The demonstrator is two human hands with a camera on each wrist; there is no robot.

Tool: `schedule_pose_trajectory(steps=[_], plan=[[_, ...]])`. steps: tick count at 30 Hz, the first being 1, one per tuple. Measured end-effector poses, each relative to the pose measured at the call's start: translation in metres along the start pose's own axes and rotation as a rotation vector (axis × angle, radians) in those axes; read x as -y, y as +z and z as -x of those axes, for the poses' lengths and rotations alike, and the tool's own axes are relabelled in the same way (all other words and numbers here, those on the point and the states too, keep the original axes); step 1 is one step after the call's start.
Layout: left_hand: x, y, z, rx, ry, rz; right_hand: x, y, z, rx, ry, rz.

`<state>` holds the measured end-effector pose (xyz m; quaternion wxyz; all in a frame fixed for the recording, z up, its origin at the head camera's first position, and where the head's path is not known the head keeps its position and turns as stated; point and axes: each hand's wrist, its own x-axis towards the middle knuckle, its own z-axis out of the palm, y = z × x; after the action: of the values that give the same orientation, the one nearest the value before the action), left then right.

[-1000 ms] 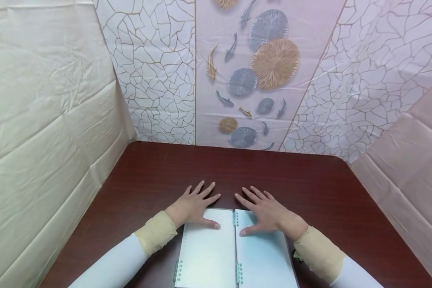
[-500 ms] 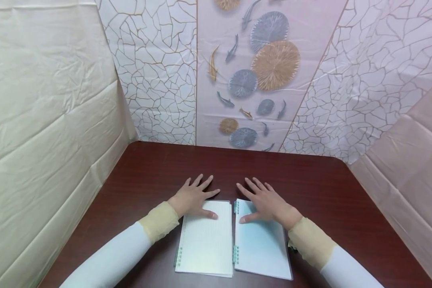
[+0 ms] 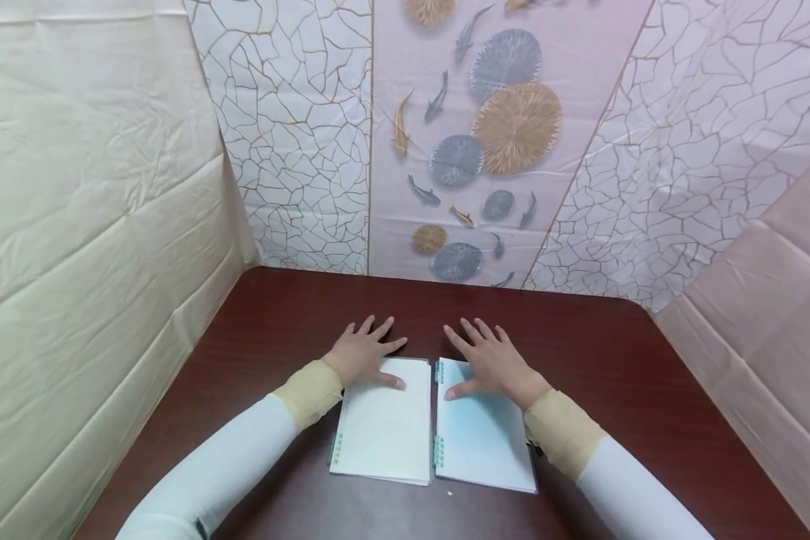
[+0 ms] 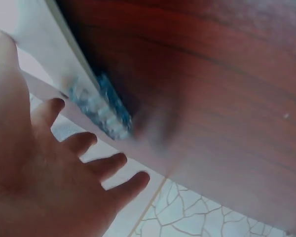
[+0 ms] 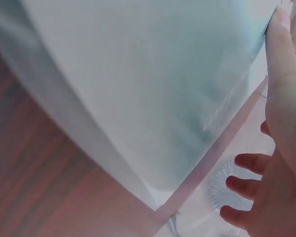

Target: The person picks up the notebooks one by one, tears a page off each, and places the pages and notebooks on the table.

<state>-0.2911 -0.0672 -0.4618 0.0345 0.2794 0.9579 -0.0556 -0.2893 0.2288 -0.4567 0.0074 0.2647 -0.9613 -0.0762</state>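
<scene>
Two ring-bound notebooks lie side by side on the dark red-brown table, a narrow gap between them. The left notebook (image 3: 381, 435) shows a finely ruled page; green binder rings (image 4: 101, 108) run along its left edge. A pale blue tint colours the top page of the right notebook (image 3: 482, 454), whose green rings (image 3: 439, 451) also sit on its left side. My left hand (image 3: 363, 358) is spread over the far left corner of the left notebook, thumb on the page. Spread likewise over the right notebook's far part is my right hand (image 3: 494, 364), its thumb near the rings.
The table (image 3: 297, 300) extends around the notebooks, with rounded far corners. A patterned curtain (image 3: 310, 150) hangs behind its far edge. Beige cloth (image 3: 108, 225) stands at the left, pinkish cloth (image 3: 769, 315) at the right. A tiny white speck (image 3: 450, 493) lies in front.
Both hands and both notebooks have moved forward across the table, away from my body. The near edges of the notebooks have come into view, and a small gap has opened between them.
</scene>
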Motion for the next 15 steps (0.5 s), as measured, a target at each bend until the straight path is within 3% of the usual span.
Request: schedule_pose_trajectory(steps=[5,12,15], plan=[[-0.007,0.001,0.004,-0.047,-0.054,-0.027,0.012,-0.010,0.013,-0.028,0.023,-0.016],[-0.052,-0.018,0.045,0.073,-0.071,0.109,0.053,-0.033,0.053,0.220,0.140,-0.244],[-0.069,-0.022,0.062,0.129,-0.069,0.157,0.064,-0.032,0.065,0.268,0.167,-0.310]])
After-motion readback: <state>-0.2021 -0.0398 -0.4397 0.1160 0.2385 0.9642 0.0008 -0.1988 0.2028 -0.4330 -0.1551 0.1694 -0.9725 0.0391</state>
